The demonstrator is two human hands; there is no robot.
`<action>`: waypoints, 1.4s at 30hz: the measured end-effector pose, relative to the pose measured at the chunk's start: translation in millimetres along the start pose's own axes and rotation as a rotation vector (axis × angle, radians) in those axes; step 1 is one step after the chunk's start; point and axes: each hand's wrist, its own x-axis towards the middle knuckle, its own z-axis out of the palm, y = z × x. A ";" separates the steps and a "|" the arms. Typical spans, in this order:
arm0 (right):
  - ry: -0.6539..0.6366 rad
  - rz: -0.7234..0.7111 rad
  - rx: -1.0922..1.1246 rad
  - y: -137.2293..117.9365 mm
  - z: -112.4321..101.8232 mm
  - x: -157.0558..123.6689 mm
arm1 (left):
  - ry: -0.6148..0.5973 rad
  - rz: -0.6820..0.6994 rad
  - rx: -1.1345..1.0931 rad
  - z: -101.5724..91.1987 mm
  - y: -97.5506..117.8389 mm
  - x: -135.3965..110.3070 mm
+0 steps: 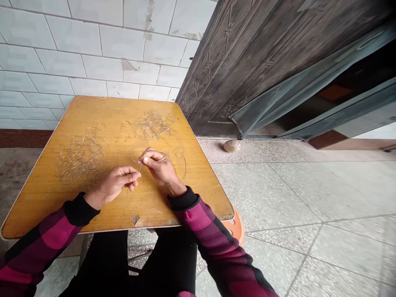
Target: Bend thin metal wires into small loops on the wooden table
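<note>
I see my left hand (pixel 116 181) and right hand (pixel 157 165) meeting over the table (pixel 46 194), fingertips pressed together, both pinching one thin wire (pixel 140 167) between them. Left of the pinch lies a heap of rings (pixel 80 159); beyond it, a tangle (pixel 153 123).

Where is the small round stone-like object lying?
In the head view, the round object lies on the floor right of the table, at the foot of the dark door.

A white tiled wall (pixel 93 49) stands behind the wooden table (pixel 192 181). A dark carved door (pixel 262 62) is at right, above a pale speckled floor (pixel 309 206).
</note>
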 end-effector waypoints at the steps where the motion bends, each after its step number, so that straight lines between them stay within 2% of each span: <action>1: -0.002 0.001 0.008 -1.7 -1.3 0.2 | -0.015 -0.011 0.006 -0.1 -1.1 0.0; 7: 0.024 0.080 -0.007 -14.1 -9.0 1.2 | -0.067 -0.084 0.034 2.0 -5.6 -2.0; 13: 0.057 0.183 0.083 -20.7 -16.1 2.6 | -0.089 -0.138 0.038 2.8 -9.4 -2.8; 23: 0.152 0.200 0.133 -27.3 -32.9 5.9 | -0.113 -0.082 0.122 11.8 -18.5 -6.0; 27: 0.204 0.117 0.140 -31.1 -48.8 10.4 | -0.271 -0.148 0.271 19.7 -21.7 -13.2; 29: 0.184 0.131 0.145 -32.8 -54.7 11.1 | -0.326 -0.164 0.338 18.4 -19.0 -15.4; 31: 0.102 0.200 0.136 -32.8 -55.2 10.1 | -0.244 -0.085 0.353 11.9 -12.2 -14.5; 33: 0.007 0.269 0.123 -30.3 -49.9 8.1 | -0.032 0.069 0.290 2.7 -2.9 -11.3; 35: -0.070 0.318 0.102 -25.9 -40.5 5.8 | 0.123 0.184 0.180 -4.8 5.9 -7.4; 37: -0.130 0.338 0.066 -20.8 -30.2 3.7 | 0.171 0.217 0.091 -7.9 11.9 -4.8; 42: -0.195 0.349 -0.012 -13.2 -13.2 0.1 | 0.171 0.182 -0.004 -2.7 16.5 -4.5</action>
